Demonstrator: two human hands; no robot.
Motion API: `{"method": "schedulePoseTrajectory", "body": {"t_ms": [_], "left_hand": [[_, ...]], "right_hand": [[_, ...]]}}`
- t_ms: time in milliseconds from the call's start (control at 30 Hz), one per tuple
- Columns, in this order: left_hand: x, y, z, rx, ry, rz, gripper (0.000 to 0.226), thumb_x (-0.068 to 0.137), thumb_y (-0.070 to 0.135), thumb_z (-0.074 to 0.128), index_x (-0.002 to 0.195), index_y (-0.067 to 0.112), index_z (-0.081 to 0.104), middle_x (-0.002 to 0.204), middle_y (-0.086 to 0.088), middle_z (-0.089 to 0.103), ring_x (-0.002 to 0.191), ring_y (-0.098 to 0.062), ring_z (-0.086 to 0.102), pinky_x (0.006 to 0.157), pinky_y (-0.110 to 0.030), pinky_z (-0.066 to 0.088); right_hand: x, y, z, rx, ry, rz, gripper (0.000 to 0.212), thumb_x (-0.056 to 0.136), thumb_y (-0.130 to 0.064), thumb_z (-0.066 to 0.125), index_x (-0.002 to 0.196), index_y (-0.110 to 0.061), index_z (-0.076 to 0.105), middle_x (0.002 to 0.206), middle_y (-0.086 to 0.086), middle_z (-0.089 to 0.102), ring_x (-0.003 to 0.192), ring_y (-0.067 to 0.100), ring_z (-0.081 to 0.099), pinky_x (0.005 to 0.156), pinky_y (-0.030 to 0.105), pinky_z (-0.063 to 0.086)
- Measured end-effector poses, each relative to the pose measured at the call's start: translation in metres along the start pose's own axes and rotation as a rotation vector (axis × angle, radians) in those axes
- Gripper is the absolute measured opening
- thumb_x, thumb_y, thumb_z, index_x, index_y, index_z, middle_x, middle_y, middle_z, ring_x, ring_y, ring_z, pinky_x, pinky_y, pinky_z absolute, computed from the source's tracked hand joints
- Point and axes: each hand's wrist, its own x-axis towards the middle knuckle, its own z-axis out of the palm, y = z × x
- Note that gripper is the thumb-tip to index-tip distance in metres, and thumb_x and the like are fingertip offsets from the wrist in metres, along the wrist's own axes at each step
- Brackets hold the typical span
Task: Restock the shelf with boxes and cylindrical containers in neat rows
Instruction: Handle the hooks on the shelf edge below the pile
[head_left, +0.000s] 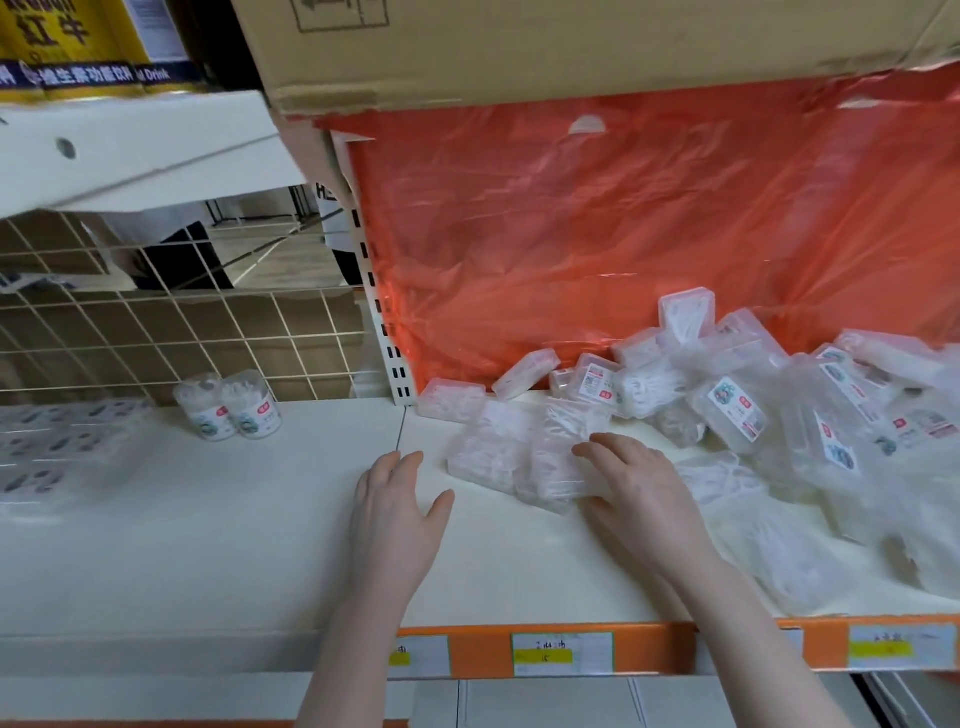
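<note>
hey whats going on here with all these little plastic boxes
A person is restocking a white shelf. The right hand rests on clear flat boxes at the near edge of a jumbled pile, fingers fairly straight. The left hand lies open on the bare shelf beside them. Two cylindrical containers already stand side by side at the back left. Most boxes are still unsorted.

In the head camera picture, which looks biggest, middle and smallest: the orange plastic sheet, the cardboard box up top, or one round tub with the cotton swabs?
1. Orange plastic sheet
2. Cardboard box, though it is cut off by the picture's edge, so it may really be bigger
3. Round cotton swab tub, clearly the smallest
</note>
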Motion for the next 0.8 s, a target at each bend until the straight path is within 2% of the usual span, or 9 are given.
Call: {"method": "schedulePoseTrajectory", "body": {"t_ms": [300,467,633,800], "left_hand": [[0.02,-0.001,0.004,0.023,-0.112,0.198,0.058,0.088,0.032,0.061,0.141,0.019,0.04,0.148,0.002,0.033,0.137,-0.014,0.025,0.109,-0.02,0.019],[0.035,0.001,0.015,0.058,-0.201,0.332,0.06,0.088,0.033,0.062,0.142,0.023,0.038,0.151,0.004,0.029,0.139,-0.012,0.024,0.111,-0.022,0.019],[0.047,0.005,0.03,0.048,-0.299,0.446,0.06,0.089,0.037,0.059,0.144,0.029,0.035,0.155,0.011,0.023,0.143,-0.007,0.014,0.115,-0.024,0.016],[0.048,0.0,0.044,0.056,-0.351,0.476,0.065,0.088,0.039,0.06,0.145,0.031,0.031,0.156,0.01,0.02,0.144,-0.008,0.012,0.117,-0.027,0.016]], "right_hand": [[-0.009,-0.005,-0.013,-0.022,0.14,0.057,0.052,0.048,0.003,0.082,0.097,-0.011,0.071,0.088,0.005,0.067,0.077,0.029,0.065,0.065,0.034,0.051],[-0.02,-0.001,-0.018,-0.072,0.158,0.099,0.052,0.046,0.002,0.083,0.096,-0.01,0.071,0.085,0.006,0.067,0.074,0.03,0.065,0.065,0.034,0.051],[-0.029,-0.001,-0.029,-0.091,0.201,0.153,0.049,0.048,0.002,0.081,0.095,-0.007,0.071,0.084,0.007,0.068,0.072,0.031,0.065,0.065,0.034,0.051],[-0.035,0.004,-0.036,-0.133,0.247,0.177,0.039,0.055,-0.004,0.07,0.094,-0.007,0.071,0.083,0.009,0.068,0.071,0.031,0.065,0.063,0.034,0.051]]}}
